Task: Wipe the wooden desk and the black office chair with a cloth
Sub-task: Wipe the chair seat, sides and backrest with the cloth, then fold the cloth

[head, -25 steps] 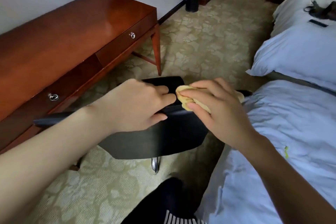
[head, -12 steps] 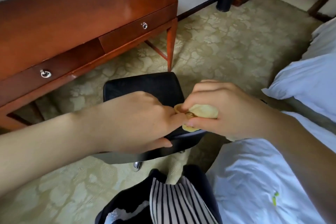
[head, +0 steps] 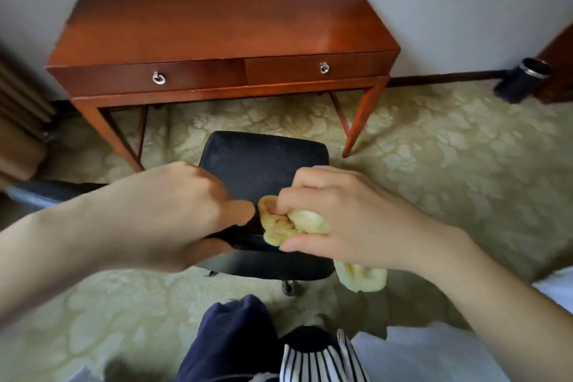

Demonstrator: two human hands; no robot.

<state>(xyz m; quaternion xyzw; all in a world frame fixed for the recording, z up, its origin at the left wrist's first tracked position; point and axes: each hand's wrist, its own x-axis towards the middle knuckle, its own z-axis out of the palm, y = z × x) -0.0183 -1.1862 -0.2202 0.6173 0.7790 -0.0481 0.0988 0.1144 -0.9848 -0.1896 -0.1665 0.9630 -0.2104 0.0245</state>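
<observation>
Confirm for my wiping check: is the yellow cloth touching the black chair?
Touching. The head view shows the right hand pressing the bunched yellow cloth against the top edge of the black chair, with no gap between them.

Left hand [head: 186, 211], gripping the chair [head: 263, 161], and right hand [head: 347, 217], clutching the cloth [head: 288, 223], crowd its near edge; the seat beyond is open. Carpet [head: 248, 116] separates chair from surface [head: 217, 25].

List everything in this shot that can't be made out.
Head view only.
1. Chair top edge: covered by the left hand and right hand.
2. Cloth: mostly bunched under the right hand, so its full size is hidden.
3. Chair base: hidden by the chair itself; only one wheel shows.
4. Armrest at the left: blurred, partly behind the forearm.
5. Bin: too blurred to see inside.
</observation>
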